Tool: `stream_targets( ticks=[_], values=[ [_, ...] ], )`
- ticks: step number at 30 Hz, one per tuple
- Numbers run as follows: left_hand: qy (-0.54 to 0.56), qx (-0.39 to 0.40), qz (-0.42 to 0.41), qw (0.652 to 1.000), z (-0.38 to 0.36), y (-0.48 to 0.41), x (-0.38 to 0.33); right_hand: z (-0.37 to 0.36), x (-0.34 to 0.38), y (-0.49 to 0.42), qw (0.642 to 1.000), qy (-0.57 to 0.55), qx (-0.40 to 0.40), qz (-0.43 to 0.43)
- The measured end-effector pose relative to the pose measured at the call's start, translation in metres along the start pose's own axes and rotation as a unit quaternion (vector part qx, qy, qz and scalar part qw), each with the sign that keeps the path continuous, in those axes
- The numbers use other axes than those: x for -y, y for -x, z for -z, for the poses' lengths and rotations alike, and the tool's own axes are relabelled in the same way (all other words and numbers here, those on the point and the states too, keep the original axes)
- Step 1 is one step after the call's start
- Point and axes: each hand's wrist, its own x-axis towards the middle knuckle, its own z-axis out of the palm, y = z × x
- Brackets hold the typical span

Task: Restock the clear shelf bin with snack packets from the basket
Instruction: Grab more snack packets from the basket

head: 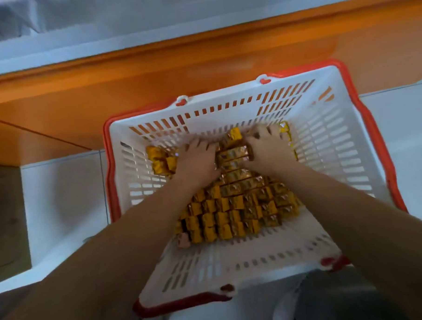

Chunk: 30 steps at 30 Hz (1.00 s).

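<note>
The left hand's point(196, 158) fingers point(194, 143) are bent down over yellow snack packets point(233, 202), and the right hand's point(268, 145) fingers point(272, 131) curl over more of them. Together they squeeze a short row of packets between the two palms, just above the middle of the frame. The remaining packets lie in rows on the bottom of the white basket point(325, 140), which has a red rim and stands on a white tiled surface point(61, 190). An orange ledge point(200, 56) crosses the upper frame.
</note>
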Motion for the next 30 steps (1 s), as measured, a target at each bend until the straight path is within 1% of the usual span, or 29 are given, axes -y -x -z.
stream_targets(
  ticks=[2,4,5,7,8,9,12,15,18,20,22,25,27,30],
  values=[
    [0.022,0.012,-0.004,1.0,-0.002,-0.004,0.003,-0.001,0.005,0.003,0.998,0.022,-0.057,-0.008],
    [0.025,0.03,-0.006,0.999,0.003,-0.007,0.007,-0.003,0.012,0.004,0.996,-0.001,-0.091,-0.005],
    [0.004,0.03,-0.019,0.999,0.006,-0.006,0.008,-0.002,0.015,0.004,0.996,-0.044,-0.082,-0.008],
    [-0.035,0.01,-0.043,0.998,0.009,-0.001,0.006,0.0,0.023,0.0,0.987,-0.148,-0.04,-0.039],
    [-0.035,-0.003,-0.041,0.999,0.01,0.002,0.003,0.001,0.026,-0.002,0.981,-0.181,-0.034,-0.053],
    [-0.02,-0.009,-0.034,0.999,0.011,0.004,0.0,0.002,0.03,-0.005,0.976,-0.203,-0.033,-0.066],
    [0.034,0.017,0.007,0.999,0.016,0.005,-0.007,0.006,0.041,-0.015,0.961,-0.249,-0.019,-0.115],
    [0.093,0.017,0.043,0.995,0.014,0.008,-0.011,0.005,0.046,-0.022,0.96,-0.247,-0.015,-0.133],
    [0.117,0.029,0.05,0.991,0.01,0.014,-0.016,0.002,0.041,-0.022,0.952,-0.28,-0.015,-0.123],
    [0.133,0.046,0.049,0.989,0.008,0.015,-0.015,-0.001,0.032,-0.018,0.954,-0.283,-0.019,-0.093],
    [0.141,0.072,0.039,0.987,0.006,0.012,-0.012,-0.002,0.022,-0.014,0.957,-0.283,-0.03,-0.062],
    [0.159,0.124,0.041,0.979,0.005,0.009,-0.004,0.0,0.01,-0.012,0.949,-0.306,-0.039,-0.061],
    [0.135,0.158,0.047,0.977,0.003,0.008,0.002,0.001,0.006,-0.011,0.942,-0.328,-0.037,-0.066],
    [0.095,0.162,0.058,0.98,-0.001,0.006,0.006,0.003,0.005,-0.01,0.938,-0.34,-0.029,-0.059]
  ],
)
